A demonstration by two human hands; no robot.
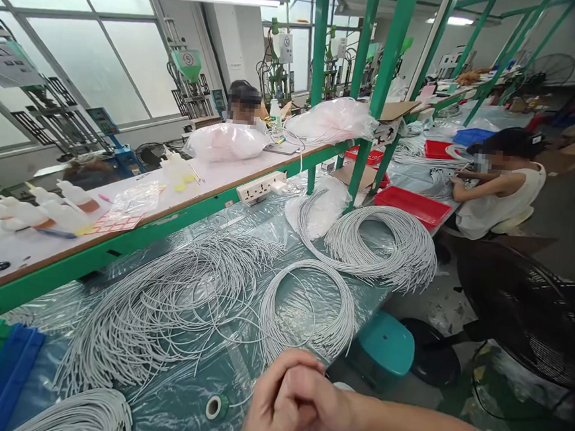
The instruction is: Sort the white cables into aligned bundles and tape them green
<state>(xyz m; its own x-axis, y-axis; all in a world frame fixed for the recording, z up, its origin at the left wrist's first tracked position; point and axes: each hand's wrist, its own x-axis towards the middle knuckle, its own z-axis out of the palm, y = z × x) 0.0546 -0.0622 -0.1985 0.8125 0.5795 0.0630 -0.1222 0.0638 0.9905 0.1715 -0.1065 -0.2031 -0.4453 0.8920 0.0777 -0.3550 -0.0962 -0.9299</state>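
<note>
Both of my hands are clasped together at the bottom centre, above the near edge of the bench. My right hand [314, 397] comes in from the right and is folded against my left hand [269, 410]. The fingers of both are closed around each other, and no object shows in them. Just beyond the hands lies a coil of thin grey cable [267, 310], apart from them or partly behind the knuckles. Left of them a small roll of tape [213, 407] stands on the plastic-covered bench [167, 415].
A large loose heap of grey cables [161, 305] spreads to the left, a thick coil [389, 247] farther right. Red, green and blue bins [3, 372] stand at the left edge. A raised shelf [115, 248] holds bottles. Two people work beyond; a teal stool [387, 343] and a fan [519, 313] are right.
</note>
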